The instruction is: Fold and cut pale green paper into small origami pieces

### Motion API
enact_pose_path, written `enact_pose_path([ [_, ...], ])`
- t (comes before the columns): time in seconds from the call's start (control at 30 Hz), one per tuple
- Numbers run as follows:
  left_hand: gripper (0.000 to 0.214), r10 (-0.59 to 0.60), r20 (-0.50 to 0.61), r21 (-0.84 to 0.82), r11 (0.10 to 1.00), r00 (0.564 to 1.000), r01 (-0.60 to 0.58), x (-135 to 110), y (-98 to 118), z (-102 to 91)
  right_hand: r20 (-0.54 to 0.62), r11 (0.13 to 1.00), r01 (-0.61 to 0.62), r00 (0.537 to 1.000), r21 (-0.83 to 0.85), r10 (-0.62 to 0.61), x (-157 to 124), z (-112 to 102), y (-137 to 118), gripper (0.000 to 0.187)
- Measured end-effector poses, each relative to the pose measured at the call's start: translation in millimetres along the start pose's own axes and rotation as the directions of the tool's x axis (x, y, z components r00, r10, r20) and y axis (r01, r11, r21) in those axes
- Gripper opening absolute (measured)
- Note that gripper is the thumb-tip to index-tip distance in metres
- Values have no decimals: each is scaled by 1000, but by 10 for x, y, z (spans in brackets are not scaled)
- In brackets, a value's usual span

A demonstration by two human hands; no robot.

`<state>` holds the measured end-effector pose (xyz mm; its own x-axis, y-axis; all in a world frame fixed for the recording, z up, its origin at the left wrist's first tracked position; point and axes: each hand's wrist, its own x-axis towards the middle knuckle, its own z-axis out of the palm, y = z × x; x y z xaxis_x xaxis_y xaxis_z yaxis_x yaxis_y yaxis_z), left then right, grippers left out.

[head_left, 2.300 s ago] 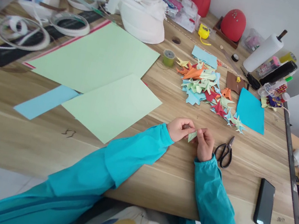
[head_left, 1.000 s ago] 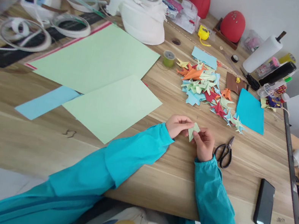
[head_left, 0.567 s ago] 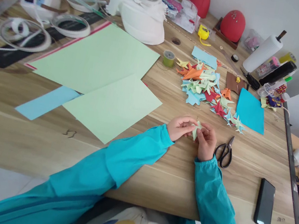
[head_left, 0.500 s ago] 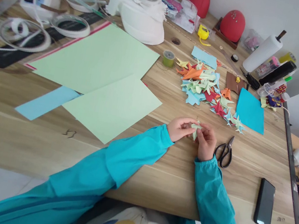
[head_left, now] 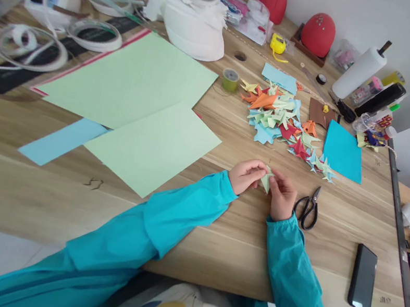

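Note:
Between my two hands is a small folded piece of pale green paper (head_left: 266, 182), pinched from both sides above the table. My left hand (head_left: 245, 175) closes thumb and fingers on its left edge. On the opposite side, my right hand (head_left: 282, 193) grips it with thumb and forefinger. Black-handled scissors (head_left: 310, 212) lie just right of my right hand, blades pointing away. Beyond my hands spreads a heap of folded paper cranes (head_left: 270, 117) in green, orange, red, yellow and blue.
Large green paper sheets (head_left: 154, 150) and a blue strip (head_left: 62, 143) lie to the left. A phone (head_left: 363, 279) rests near the right edge. Bright blue paper (head_left: 344, 151), a thread spool (head_left: 230, 80) and a yellow tape measure (head_left: 278, 44) sit farther back.
The green paper has been turned slightly between my fingers and shows a broader face. My left fingers have shifted a little; both hands stay in the same place.

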<state>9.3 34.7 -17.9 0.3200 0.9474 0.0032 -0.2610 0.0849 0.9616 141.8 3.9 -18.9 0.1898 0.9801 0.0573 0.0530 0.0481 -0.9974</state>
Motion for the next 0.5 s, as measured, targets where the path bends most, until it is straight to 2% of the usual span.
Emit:
enact_pose_path([
  [0.2,28,-54,30,-60,997,998,56,7,23,-20,-22,999,-4,1000,49,5,12,-16,50,23],
  [0.33,35,-17,43,-63,998,999,20,2,19,-8,-28,998,-33,999,44,34,18,-19,68,25],
  [0.5,39,6,34,-65,998,999,-3,2,-13,11,-23,998,-4,1000,57,5,12,-15,52,21],
])
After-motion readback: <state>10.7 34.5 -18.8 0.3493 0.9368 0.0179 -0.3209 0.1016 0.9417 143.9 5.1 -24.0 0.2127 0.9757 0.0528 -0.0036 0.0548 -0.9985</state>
